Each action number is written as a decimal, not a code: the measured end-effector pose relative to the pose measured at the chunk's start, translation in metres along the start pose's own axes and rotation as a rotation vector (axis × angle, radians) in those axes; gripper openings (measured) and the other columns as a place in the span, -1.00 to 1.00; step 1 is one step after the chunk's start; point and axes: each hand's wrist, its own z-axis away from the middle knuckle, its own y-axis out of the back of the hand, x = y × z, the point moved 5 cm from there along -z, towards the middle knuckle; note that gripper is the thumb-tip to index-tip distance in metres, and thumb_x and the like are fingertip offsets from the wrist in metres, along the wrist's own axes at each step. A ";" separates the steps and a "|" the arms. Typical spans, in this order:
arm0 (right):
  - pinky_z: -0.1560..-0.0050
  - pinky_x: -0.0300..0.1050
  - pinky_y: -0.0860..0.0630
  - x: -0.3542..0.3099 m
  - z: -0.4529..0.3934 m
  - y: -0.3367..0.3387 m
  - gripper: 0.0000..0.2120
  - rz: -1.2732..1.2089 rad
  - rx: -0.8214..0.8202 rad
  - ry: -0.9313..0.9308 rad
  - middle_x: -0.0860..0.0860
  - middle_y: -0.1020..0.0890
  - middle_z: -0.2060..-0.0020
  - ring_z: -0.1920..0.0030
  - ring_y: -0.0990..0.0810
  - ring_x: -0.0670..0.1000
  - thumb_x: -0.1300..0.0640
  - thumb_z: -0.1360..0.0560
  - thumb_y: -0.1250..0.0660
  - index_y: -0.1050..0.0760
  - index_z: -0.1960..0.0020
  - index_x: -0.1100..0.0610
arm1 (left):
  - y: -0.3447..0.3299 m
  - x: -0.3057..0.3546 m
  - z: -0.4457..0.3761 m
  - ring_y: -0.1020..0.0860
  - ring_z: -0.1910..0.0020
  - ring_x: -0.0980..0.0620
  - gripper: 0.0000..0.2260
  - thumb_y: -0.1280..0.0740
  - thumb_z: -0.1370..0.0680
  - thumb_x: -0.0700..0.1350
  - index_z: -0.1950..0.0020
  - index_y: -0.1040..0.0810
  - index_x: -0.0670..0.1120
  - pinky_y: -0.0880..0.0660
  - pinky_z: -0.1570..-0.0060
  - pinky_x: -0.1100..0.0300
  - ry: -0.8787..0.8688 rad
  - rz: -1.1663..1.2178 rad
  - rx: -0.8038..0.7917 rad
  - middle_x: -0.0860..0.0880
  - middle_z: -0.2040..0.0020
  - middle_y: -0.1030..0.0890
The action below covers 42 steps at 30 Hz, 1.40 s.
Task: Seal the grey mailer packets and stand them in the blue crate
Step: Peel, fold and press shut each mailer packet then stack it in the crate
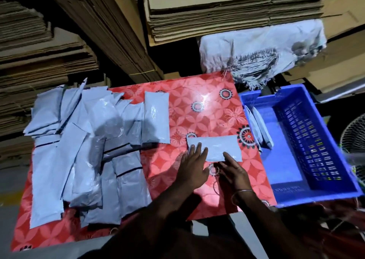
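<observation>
**Sealing under way, crate barely started**

Your left hand (192, 163) and right hand (233, 169), fingers spread flat, press the near edge of one grey mailer packet (215, 147) on the red floral worktop (197, 104), apparently closing its flap. A few packets (258, 128) stand in the blue crate (324, 140); the unsealed heap (83, 148) lies well left. Next, likely: lift this packet rightward and stand it beside those.
</observation>
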 end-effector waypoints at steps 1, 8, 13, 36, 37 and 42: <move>-0.12 -0.23 -0.58 -0.003 -0.002 0.003 -0.57 0.034 -0.019 0.011 0.02 -0.68 -0.18 -0.14 -0.69 0.02 0.37 -0.57 -0.30 -0.52 -0.39 0.08 | -0.002 0.001 -0.001 0.08 -0.67 -0.09 -0.34 -0.28 -0.61 0.00 -0.68 -0.10 0.00 0.02 -0.61 -0.11 0.007 -0.010 0.010 -0.02 -0.70 0.06; -0.01 -0.12 -0.59 -0.027 -0.025 0.028 -0.74 0.453 0.013 0.240 0.06 -0.74 0.08 -0.01 -0.70 0.13 0.38 -0.56 -0.30 -0.71 0.04 0.12 | -0.004 0.009 0.008 0.02 -0.67 0.00 -0.38 -0.23 -0.62 0.02 -0.67 -0.12 0.06 0.07 -0.62 -0.03 0.051 0.033 0.115 0.05 -0.69 -0.04; -0.02 -0.07 -0.51 -0.075 -0.036 -0.006 -0.80 1.025 -0.020 0.770 -0.06 -0.67 0.01 -0.03 -0.60 0.00 0.13 -0.57 -0.24 -0.63 -0.08 0.01 | 0.019 0.015 -0.013 -0.48 -0.41 -0.06 -0.54 -0.14 -0.61 -0.03 -0.51 -0.45 -0.06 -0.29 -0.50 -0.07 0.099 0.153 0.499 -0.05 -0.40 -0.57; -0.59 0.12 0.01 -0.039 -0.120 -0.047 -0.43 1.808 -0.109 0.902 0.05 -0.09 -0.63 -0.63 0.04 0.03 -0.02 -0.68 0.00 -0.06 -0.64 0.13 | -0.019 0.001 -0.090 0.12 -0.67 -0.07 -0.47 0.03 -0.75 0.05 -0.69 -0.01 -0.09 -0.08 -0.57 -0.15 0.222 -0.225 0.399 -0.05 -0.70 0.04; -0.59 0.12 0.01 -0.039 -0.120 -0.046 -0.43 1.809 -0.105 0.901 0.06 -0.08 -0.63 -0.63 0.04 0.04 -0.02 -0.68 0.00 -0.06 -0.64 0.14 | -0.019 0.001 -0.090 0.11 -0.67 -0.07 -0.48 0.02 -0.75 0.05 -0.69 -0.03 -0.09 -0.09 -0.57 -0.16 0.217 -0.225 0.402 -0.05 -0.70 0.03; -0.59 0.12 0.00 -0.038 -0.120 -0.046 -0.43 1.813 -0.096 0.907 0.08 -0.06 -0.63 -0.63 0.05 0.04 0.00 -0.67 -0.01 -0.06 -0.63 0.16 | -0.019 0.002 -0.089 0.11 -0.67 -0.09 -0.49 0.00 -0.75 0.01 -0.68 -0.04 -0.10 -0.09 -0.56 -0.18 0.202 -0.232 0.406 -0.06 -0.70 0.02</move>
